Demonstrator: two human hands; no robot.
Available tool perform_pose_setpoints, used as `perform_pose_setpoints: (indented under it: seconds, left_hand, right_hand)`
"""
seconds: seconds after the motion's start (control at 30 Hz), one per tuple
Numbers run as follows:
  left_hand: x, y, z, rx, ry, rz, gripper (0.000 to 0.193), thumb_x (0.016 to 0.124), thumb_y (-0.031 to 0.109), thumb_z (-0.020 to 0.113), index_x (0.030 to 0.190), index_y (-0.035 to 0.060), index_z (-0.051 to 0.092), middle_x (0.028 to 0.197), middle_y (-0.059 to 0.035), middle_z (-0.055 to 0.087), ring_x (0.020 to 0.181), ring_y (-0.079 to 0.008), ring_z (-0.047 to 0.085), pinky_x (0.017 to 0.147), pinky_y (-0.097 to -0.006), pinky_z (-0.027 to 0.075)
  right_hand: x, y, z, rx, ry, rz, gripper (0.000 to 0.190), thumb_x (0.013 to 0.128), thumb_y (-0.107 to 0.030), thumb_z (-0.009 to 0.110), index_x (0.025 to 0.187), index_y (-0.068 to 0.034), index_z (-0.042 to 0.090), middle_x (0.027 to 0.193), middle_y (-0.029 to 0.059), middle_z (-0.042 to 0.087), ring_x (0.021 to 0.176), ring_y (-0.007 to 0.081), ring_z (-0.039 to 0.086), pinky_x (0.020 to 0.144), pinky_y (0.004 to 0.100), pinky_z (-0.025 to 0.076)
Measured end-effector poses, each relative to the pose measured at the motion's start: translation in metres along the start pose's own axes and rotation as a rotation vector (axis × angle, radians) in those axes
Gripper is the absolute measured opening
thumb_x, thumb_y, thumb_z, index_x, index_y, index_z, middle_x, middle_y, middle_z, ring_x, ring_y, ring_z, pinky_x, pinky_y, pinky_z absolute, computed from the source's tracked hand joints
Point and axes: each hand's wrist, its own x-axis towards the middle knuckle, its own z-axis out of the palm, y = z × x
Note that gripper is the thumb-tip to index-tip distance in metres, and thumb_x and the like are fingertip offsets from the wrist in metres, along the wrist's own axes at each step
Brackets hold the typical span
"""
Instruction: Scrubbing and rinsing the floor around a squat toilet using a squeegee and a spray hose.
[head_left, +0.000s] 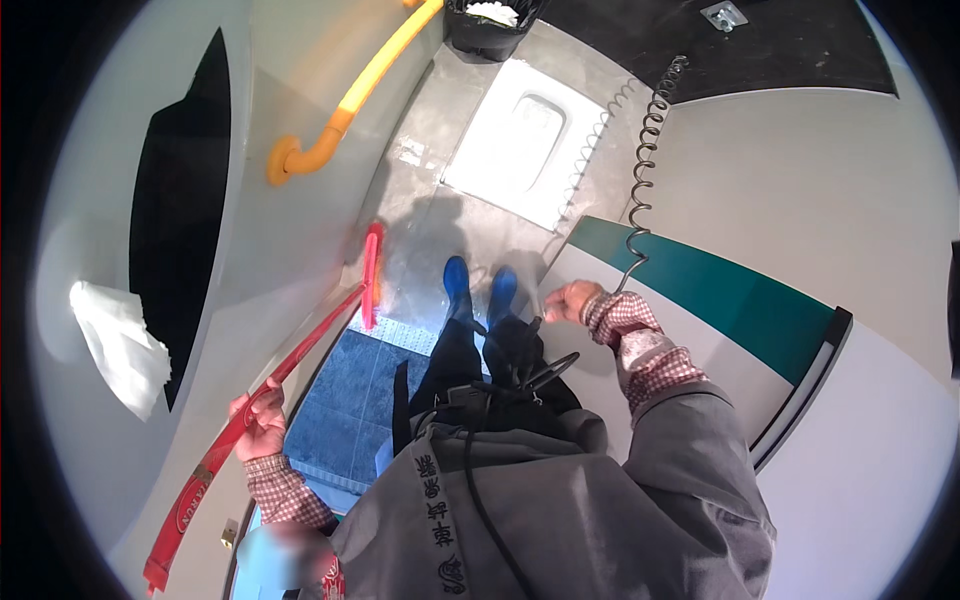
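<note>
My left hand (259, 427) grips the red handle (300, 352) of a floor brush. The handle slants up along the left wall, and its red brush head (370, 277) rests on the grey floor by the doorway. My right hand (571, 301) is out in front of my right leg with its fingers curled. Beside its fingertips is a dark nozzle-like tip (536, 322), and a pale spray shows just past it. Whether that hand holds the tip is not clear. A coiled hose (643, 165) comes down from above and passes behind my right sleeve.
A white squat toilet pan (487, 161) is set in the floor ahead. A bin with a black bag (487, 41) stands beyond it. A yellow grab bar (352, 105) juts from the left wall. To the right is a green-and-white panel (690, 300). Blue tiles (352, 397) lie behind the threshold.
</note>
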Motion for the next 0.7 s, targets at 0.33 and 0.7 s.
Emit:
perform_pose_setpoints:
  seconds: [0.33, 0.7]
  left_hand:
    - [-0.001, -0.017, 0.018, 0.134, 0.044, 0.055, 0.051, 0.07, 0.008, 0.05, 0.105, -0.0175, 0.023, 0.088, -0.021, 0.042, 0.058, -0.0116, 0.042, 0.041, -0.0175, 0.032]
    - [-0.003, -0.011, 0.015, -0.008, 0.091, 0.025, 0.05, 0.07, 0.01, 0.051, 0.104, -0.0162, 0.025, 0.088, -0.0199, 0.041, 0.059, -0.0119, 0.044, 0.039, -0.0168, 0.032]
  right_hand:
    - [0.007, -0.003, -0.009, 0.128, 0.051, 0.023, 0.04, 0.067, -0.04, 0.059, 0.1, -0.018, 0.056, 0.092, 0.0073, 0.058, 0.089, 0.0236, 0.052, 0.079, 0.032, 0.04]
    - [0.006, 0.01, -0.022, 0.154, 0.085, 0.051, 0.043, 0.065, -0.042, 0.06, 0.1, -0.017, 0.056, 0.094, 0.0078, 0.057, 0.091, 0.0239, 0.052, 0.079, 0.032, 0.039]
